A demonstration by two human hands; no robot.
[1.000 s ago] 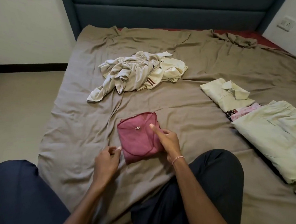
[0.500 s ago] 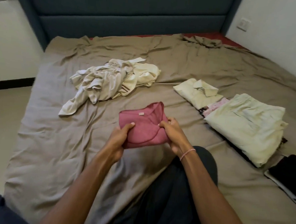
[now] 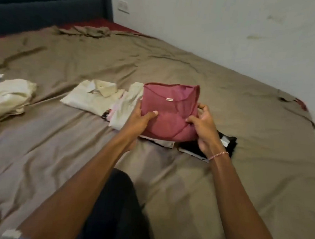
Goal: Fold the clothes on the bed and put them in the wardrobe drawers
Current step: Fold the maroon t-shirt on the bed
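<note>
A folded shirt [image 3: 91,97] lies on the bed [image 3: 229,83]. Both arms stretch forward: my left hand [image 3: 140,120] grips the pink top [image 3: 170,109] at its left edge, thumb on top. My right hand [image 3: 206,128] pinches its right edge, above a pale stack [image 3: 125,108].

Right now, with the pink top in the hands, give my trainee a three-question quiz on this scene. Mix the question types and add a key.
1. True or false: the left hand and the right hand both grip the pink top.
2. The pink top is over which thing? A: a pillow. B: the pale folded garment. C: the floor.
3. Fill in: the collared shirt lies to the person's ____ of the pink top.
Key: 1 true; 2 B; 3 left.
</note>
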